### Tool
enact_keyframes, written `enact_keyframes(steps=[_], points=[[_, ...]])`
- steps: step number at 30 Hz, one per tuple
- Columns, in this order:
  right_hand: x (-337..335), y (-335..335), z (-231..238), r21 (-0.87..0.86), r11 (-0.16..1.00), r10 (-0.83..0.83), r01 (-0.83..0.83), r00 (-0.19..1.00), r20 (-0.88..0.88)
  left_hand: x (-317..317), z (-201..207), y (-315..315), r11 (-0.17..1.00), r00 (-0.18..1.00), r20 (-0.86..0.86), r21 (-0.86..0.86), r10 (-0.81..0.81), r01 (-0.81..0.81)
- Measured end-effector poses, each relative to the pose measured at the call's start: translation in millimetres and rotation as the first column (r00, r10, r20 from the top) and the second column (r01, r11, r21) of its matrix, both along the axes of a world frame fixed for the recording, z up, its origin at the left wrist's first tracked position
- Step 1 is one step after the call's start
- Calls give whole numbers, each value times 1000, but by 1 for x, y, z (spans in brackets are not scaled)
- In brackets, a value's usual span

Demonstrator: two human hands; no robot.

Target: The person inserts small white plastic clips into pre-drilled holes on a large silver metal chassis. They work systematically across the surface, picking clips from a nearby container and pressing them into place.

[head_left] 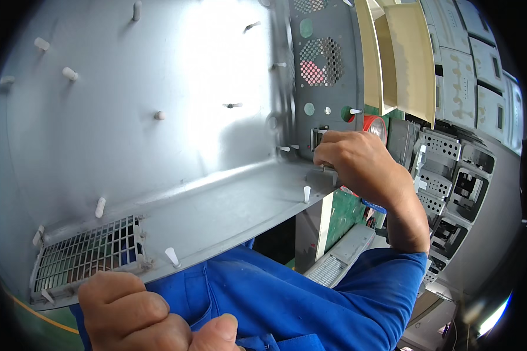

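A large grey sheet-metal enclosure (129,158) lies open in front of me, with several white tapered plugs (307,194) sticking out of its floor and walls. At its right wall, beside a small rectangular cutout (316,138), my right hand (360,158) is closed with bent fingers at the panel. What those fingers grip is hidden behind them. My left hand (134,316) is curled into a fist with the thumb along it, in front of the near edge by the slotted grille (91,251). Whether it holds anything inside cannot be seen.
Perforated vents (322,61) pierce the right wall. Beyond it stand beige metal channels (413,58), a red-rimmed round item (376,126), perforated brackets (442,146) and stacked grey metal boxes (458,88). A long grey panel with a grille (334,266) lies below, right of my blue trousers.
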State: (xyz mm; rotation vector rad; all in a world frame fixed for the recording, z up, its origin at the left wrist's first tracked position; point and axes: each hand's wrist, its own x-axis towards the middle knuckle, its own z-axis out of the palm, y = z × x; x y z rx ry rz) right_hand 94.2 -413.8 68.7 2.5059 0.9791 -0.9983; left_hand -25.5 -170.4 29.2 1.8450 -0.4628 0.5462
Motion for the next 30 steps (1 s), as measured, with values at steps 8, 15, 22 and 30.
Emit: enact_keyframes(steps=[8,15,22,30], points=[[5,-3,-5,-72,991,110,-112,993,-34,-1,4,3,999,1000,-11,40,-13,13],[6,-2,-4,-56,997,53,-54,998,-30,-2,4,3,999,1000,-16,44,-27,27],[8,-2,-4,-69,995,63,-66,997,-50,-4,3,0,997,999,21,65,39,-41],[14,-5,-7,-32,999,23,-28,988,-151,-4,7,8,994,994,-59,60,-93,96]])
